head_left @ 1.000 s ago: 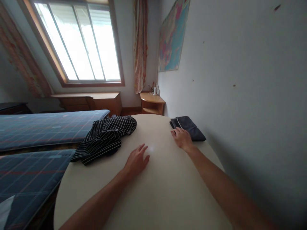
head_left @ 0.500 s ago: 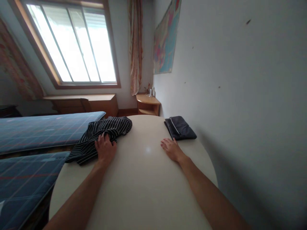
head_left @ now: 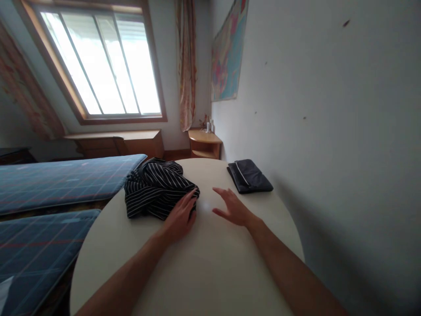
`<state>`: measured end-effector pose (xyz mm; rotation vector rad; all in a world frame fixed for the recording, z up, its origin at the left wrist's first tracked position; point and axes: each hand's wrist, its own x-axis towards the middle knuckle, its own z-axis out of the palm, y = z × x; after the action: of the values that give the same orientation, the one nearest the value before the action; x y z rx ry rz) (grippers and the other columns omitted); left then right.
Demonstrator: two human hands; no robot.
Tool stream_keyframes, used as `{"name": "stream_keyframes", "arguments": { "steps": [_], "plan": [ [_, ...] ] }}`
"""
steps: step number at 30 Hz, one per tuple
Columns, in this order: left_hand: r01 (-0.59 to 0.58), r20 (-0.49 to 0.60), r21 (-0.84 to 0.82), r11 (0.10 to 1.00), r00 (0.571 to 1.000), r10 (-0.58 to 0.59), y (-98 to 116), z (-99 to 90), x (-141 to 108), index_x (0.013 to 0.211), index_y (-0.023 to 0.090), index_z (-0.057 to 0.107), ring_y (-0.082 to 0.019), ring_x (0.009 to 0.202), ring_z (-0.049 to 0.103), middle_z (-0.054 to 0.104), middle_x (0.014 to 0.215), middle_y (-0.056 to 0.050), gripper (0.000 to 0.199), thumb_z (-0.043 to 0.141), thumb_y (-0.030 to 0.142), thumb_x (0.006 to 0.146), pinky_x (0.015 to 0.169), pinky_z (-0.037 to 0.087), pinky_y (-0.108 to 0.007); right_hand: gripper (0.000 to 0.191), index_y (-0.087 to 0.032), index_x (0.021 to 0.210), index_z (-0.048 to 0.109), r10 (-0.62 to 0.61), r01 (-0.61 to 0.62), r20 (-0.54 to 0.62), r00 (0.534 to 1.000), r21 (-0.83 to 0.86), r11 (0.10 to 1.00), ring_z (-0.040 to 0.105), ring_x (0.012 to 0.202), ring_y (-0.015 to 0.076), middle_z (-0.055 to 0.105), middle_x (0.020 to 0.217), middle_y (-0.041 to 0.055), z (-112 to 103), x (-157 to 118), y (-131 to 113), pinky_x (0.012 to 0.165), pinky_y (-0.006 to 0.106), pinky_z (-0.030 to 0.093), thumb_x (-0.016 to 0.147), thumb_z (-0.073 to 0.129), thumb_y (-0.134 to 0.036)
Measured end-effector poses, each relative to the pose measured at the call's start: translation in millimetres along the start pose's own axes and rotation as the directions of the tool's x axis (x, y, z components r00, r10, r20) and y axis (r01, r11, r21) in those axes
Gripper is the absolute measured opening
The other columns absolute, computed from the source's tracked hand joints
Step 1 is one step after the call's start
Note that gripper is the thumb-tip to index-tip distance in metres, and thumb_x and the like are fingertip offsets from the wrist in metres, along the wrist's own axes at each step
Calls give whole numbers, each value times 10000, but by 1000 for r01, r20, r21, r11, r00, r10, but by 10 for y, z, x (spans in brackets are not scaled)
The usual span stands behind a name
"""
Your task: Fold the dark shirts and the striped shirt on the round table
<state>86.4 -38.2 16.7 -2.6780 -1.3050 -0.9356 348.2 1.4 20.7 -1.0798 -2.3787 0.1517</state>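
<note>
A crumpled black garment with white stripes (head_left: pixel 154 186) lies on the left part of the round white table (head_left: pixel 210 267). My left hand (head_left: pixel 182 215) is at the garment's right end, fingers over the fabric and thumb below, with some cloth between them. To the right, my right hand (head_left: pixel 232 208) is open above or on the tabletop, thumb and fingers apart, pointing towards the garment without touching it. Beyond that hand lies a neatly folded dark cloth item (head_left: pixel 251 176) with a thin pale line across it.
Two blue plaid mattresses (head_left: pixel 66 180) stand beside the table on the left. A white wall (head_left: pixel 329 145) runs close along the right side. Behind the table are a wooden corner shelf (head_left: pixel 205 137) and a low desk (head_left: pixel 141 136) under the window.
My left hand has moved right and nearer, and the striped garment has shifted right with it, bunching up. My right hand has turned leftward, its thumb now spread from the fingers.
</note>
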Motion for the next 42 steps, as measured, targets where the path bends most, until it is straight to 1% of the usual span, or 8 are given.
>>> {"name": "stream_keyframes", "arguments": {
  "steps": [3, 6, 12, 17, 23, 31, 36, 42],
  "plan": [
    [-151, 215, -125, 981, 961, 176, 230, 3, -24, 1462, 199, 427, -224, 1410, 386, 400, 1547, -86, 516, 435, 227, 947, 1169, 346, -372, 851, -214, 1526, 317, -147, 147, 4, 989, 18, 989, 355, 1427, 259, 397, 1541, 137, -42, 11, -170, 1201, 463, 192, 821, 667, -538],
    [-167, 281, -187, 968, 935, 216, 324, -62, -24, 1450, 231, 448, -204, 1301, 509, 527, 1447, -68, 508, 473, 254, 943, 1112, 407, -338, 470, -251, 1283, 606, -192, 191, 45, 980, 15, 981, 414, 1385, 249, 588, 1378, 86, 18, 33, -235, 1190, 438, 215, 843, 666, -403],
    [-116, 244, -118, 986, 959, 142, 55, -252, -16, 1461, 269, 425, -256, 1335, 459, 469, 1491, -67, 678, 664, 388, 838, 1136, 361, -401, 160, -221, 1006, 683, 110, -110, 14, 994, 28, 993, 678, 924, 199, 743, 953, 45, 92, 72, -95, 1049, 382, 387, 937, 544, -257],
    [60, 242, -25, 998, 969, -52, -264, -188, -51, 1325, 220, 572, -277, 1271, 517, 566, 1383, -91, 547, 668, 212, 786, 1095, 390, -401, 168, -213, 1004, 668, 376, -358, -135, 917, 140, 923, 675, 900, 217, 731, 972, 64, 30, 23, 148, 831, 321, 483, 929, 528, -268],
    [402, 149, -70, 913, 909, -389, -313, -165, 28, 967, 188, 708, -258, 896, 679, 731, 906, -70, 231, 523, 203, 830, 854, 487, -353, 250, -222, 1044, 668, 155, -92, -319, 935, 204, 975, 619, 1048, 217, 682, 1074, 73, -93, -22, 154, 979, 381, 453, 955, 437, -260],
    [659, 439, -704, 264, 696, -568, -167, -316, 104, 1033, 136, 674, -251, 822, 699, 726, 868, -75, 435, 559, 491, 810, 770, 552, -354, 615, -219, 1214, 650, -134, 110, 137, 981, 171, 979, 524, 1261, 301, 589, 1359, 115, -55, 10, -196, 1092, 427, 377, 739, 749, -597],
    [454, 378, -496, 740, 880, -287, -247, -375, -22, 1416, 204, 478, -302, 1237, 561, 585, 1364, -127, 767, 697, 548, 766, 1068, 424, -429, 366, -189, 920, 642, 129, -159, 131, 983, 260, 952, 639, 809, 206, 707, 894, 56, -10, 19, -12, 767, 323, 483, 963, 472, -510],
    [247, 362, 9, 969, 903, -233, -400, -179, -142, 1444, 181, 464, -371, 1394, 373, 429, 1504, -177, 731, 680, 456, 801, 1131, 313, -496, 429, -185, 902, 614, 408, -326, -123, 905, 417, 848, 624, 851, 218, 694, 892, 47, -74, 17, 221, 789, 320, 446, 962, 415, -561]
  ]
}}
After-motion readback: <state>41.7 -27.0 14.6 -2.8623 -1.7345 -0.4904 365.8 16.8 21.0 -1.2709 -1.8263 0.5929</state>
